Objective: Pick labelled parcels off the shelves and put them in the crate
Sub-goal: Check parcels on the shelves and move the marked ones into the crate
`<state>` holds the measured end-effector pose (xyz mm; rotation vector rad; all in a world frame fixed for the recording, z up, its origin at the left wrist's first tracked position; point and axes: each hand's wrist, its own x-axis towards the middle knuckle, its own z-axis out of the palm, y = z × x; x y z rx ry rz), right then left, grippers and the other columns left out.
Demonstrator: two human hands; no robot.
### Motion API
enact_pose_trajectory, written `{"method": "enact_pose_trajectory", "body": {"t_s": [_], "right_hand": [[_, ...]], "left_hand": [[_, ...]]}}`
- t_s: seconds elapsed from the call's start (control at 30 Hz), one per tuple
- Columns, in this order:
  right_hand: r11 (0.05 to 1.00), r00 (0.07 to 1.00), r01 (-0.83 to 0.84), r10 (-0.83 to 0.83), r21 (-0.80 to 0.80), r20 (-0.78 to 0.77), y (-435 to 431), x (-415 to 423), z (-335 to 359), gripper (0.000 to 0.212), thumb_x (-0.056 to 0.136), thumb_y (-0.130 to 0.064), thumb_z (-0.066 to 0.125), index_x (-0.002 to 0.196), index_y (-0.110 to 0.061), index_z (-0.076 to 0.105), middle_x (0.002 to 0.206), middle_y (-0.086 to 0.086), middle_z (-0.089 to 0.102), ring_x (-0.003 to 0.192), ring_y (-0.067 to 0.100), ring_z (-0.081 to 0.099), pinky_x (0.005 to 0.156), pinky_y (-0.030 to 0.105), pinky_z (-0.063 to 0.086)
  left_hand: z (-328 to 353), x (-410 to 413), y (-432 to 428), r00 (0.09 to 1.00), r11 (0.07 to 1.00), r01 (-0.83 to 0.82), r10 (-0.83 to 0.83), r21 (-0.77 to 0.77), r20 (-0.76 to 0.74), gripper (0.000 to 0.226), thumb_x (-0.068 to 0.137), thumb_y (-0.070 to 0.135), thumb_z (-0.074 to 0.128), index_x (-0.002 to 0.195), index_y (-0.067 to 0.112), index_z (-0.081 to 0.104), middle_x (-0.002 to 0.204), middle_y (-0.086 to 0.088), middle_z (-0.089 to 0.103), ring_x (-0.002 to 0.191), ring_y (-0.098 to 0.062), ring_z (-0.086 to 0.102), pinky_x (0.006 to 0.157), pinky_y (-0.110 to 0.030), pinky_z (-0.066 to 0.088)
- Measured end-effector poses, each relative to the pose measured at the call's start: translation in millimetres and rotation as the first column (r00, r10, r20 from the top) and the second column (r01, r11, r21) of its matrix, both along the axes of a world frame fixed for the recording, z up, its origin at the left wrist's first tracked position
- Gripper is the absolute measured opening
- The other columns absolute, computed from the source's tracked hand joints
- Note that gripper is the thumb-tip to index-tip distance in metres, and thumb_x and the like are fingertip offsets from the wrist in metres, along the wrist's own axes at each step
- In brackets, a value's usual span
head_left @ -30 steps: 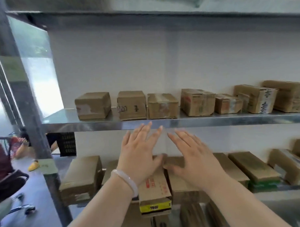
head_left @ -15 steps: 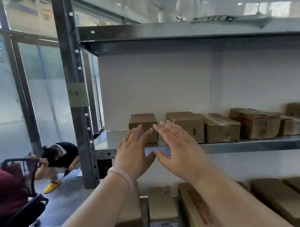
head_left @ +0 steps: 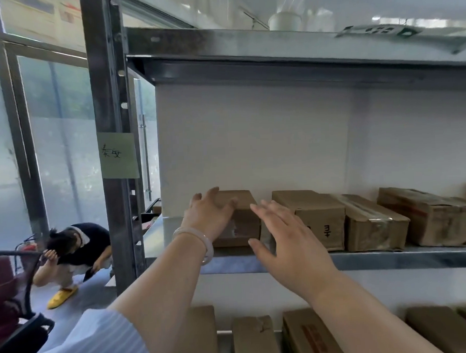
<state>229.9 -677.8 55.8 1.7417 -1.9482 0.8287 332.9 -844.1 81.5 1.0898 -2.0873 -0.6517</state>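
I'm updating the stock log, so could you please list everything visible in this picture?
Middle-shelf parcels: five, brown, rightmost cut off.
Lower-shelf parcels: at least five, brown, partly seen.
Rack: one, grey metal, centre.
Note: one, green, on rack upright.
Tub: one, white, top shelf.
Crouching person: one, dark top, floor left.
Chair: one, black, lower left.
Bracelet: one, pale, left wrist.
Left hand: one, bare, open at leftmost parcel.
Right hand: one, bare, open before the parcels.

Grey metal shelves (head_left: pixel 401 260) stand against a white wall (head_left: pixel 251 138), with bright frosted windows (head_left: pixel 67 155) at left.
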Motion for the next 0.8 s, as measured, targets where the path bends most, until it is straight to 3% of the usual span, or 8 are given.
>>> {"method": "enact_pose_trajectory", "body": {"t_s": [0.1, 0.2, 0.4, 0.5, 0.63, 0.8], "right_hand": [[1.000, 0.999, -0.028, 0.028, 0.005, 0.020, -6, -7, 2, 0.060, 0.096, -0.047, 0.047, 0.151, -0.036, 0.025, 0.158, -0.014, 0.021, 0.146, 0.000, 0.009, 0.117, 0.024, 0.016], [0.999, 0.998, -0.043, 0.043, 0.006, 0.041, -9, -14, 4, 0.059, 0.096, -0.046, 0.047, 0.150, -0.036, 0.025, 0.158, -0.014, 0.022, 0.145, 0.000, 0.012, 0.116, 0.022, 0.015], [0.994, 0.985, -0.111, 0.112, -0.017, 0.129, -12, -16, -1, 0.061, 0.097, -0.046, 0.047, 0.152, -0.035, 0.022, 0.158, -0.015, 0.021, 0.145, -0.001, 0.011, 0.115, 0.021, 0.016], [0.984, 0.948, -0.152, 0.172, -0.094, 0.266, -18, -13, 6, 0.064, 0.097, -0.043, 0.050, 0.152, -0.034, 0.020, 0.155, -0.020, 0.021, 0.140, -0.009, 0.011, 0.115, 0.019, 0.016], [0.959, 0.811, -0.170, 0.267, -0.228, 0.521, -29, -13, 22, 0.069, 0.095, -0.041, 0.056, 0.153, -0.033, 0.019, 0.156, -0.015, 0.022, 0.142, 0.001, 0.021, 0.118, 0.034, 0.024], [0.943, 0.523, -0.220, 0.330, -0.250, 0.786, -41, -11, 34, 0.067, 0.088, -0.053, 0.059, 0.147, -0.046, 0.029, 0.153, -0.007, 0.032, 0.135, 0.009, 0.037, 0.115, 0.041, 0.032]], "left_hand": [[-1, -6, -10, 1.000, 0.994, 0.026, -0.027, 0.104, 0.007, 0.068, 0.091, 0.061, 0.050, 0.148, 0.025, 0.040, 0.147, -0.007, 0.048, 0.132, -0.029, 0.047, 0.107, -0.036, 0.039], [-2, -6, -10, 0.996, 0.989, 0.040, -0.027, 0.139, -0.090, 0.063, 0.090, 0.054, 0.058, 0.145, 0.026, 0.045, 0.144, -0.001, 0.053, 0.128, -0.025, 0.051, 0.107, -0.037, 0.041], [-19, 8, 13, 0.932, 1.000, 0.016, -0.005, 0.027, -0.362, 0.056, 0.086, 0.042, 0.069, 0.139, 0.034, 0.051, 0.135, 0.005, 0.059, 0.121, -0.015, 0.055, 0.105, -0.032, 0.044], [-25, 17, 19, 0.873, 0.999, 0.018, -0.037, -0.043, -0.487, 0.057, 0.085, 0.042, 0.070, 0.138, 0.041, 0.049, 0.132, 0.009, 0.058, 0.118, -0.011, 0.056, 0.102, -0.033, 0.047], [-18, 25, 27, 0.853, 0.985, 0.011, -0.098, -0.170, -0.513, 0.059, 0.087, 0.043, 0.070, 0.140, 0.045, 0.045, 0.136, 0.014, 0.051, 0.123, -0.007, 0.050, 0.103, -0.029, 0.046], [-13, 27, 36, 0.799, 0.982, 0.044, -0.144, -0.181, -0.584, 0.057, 0.088, 0.040, 0.068, 0.140, 0.044, 0.044, 0.138, 0.012, 0.048, 0.126, -0.005, 0.047, 0.104, -0.028, 0.045]]}}
